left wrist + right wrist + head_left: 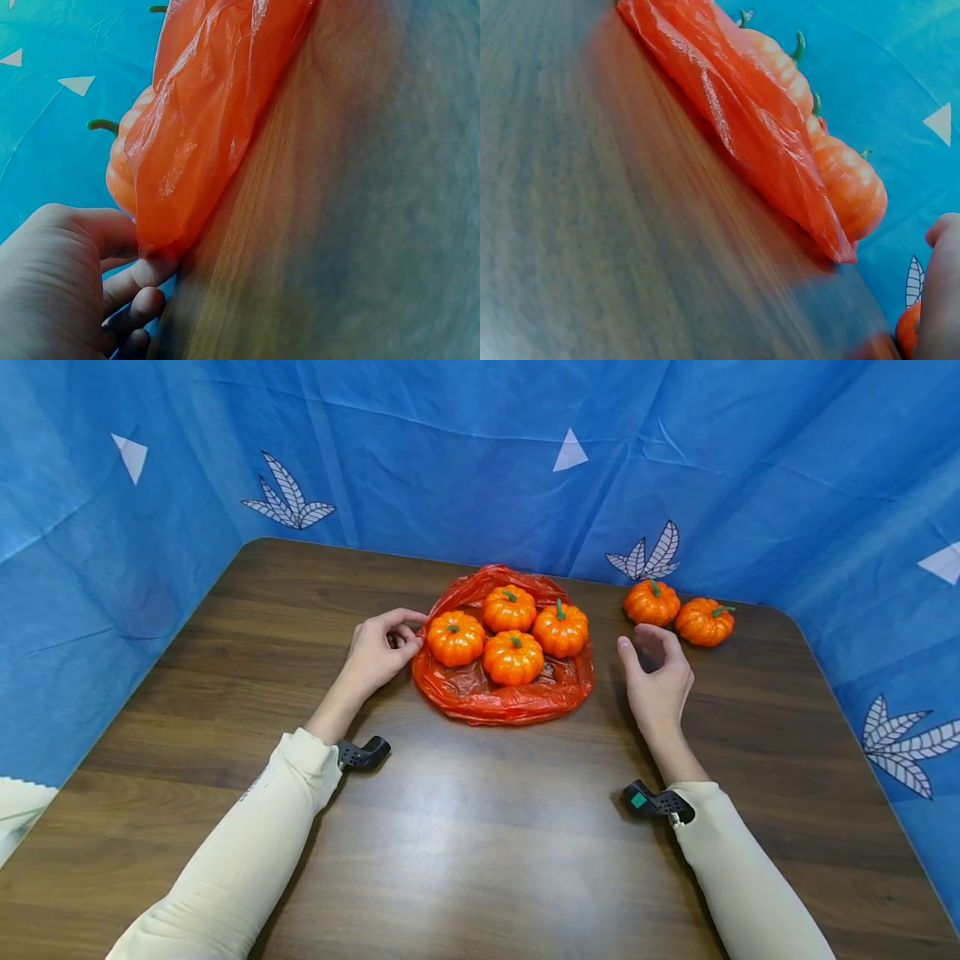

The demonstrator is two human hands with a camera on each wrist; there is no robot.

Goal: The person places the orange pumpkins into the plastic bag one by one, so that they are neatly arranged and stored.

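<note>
A red plastic bag [517, 703] lies spread on the table with its mouth up, and several small orange pumpkins [514, 658] with green stems sit in it. My left hand [378, 652] pinches the bag's left edge between thumb and index finger; the left wrist view shows the red film [202, 142] running down to those fingertips. To the right of the bag is my right hand [660, 681], thumb and fingers apart, with nothing between them. Just beyond it, two more pumpkins, one left [651, 602] and one right [705, 622], lie on the table side by side.
The brown wooden table [442, 860] has rounded far corners. Blue cloth [465, 460] with white triangles and leaf prints hangs behind it and along both sides. Each wrist wears a black camera mount, one left [365, 752] and one right [651, 800].
</note>
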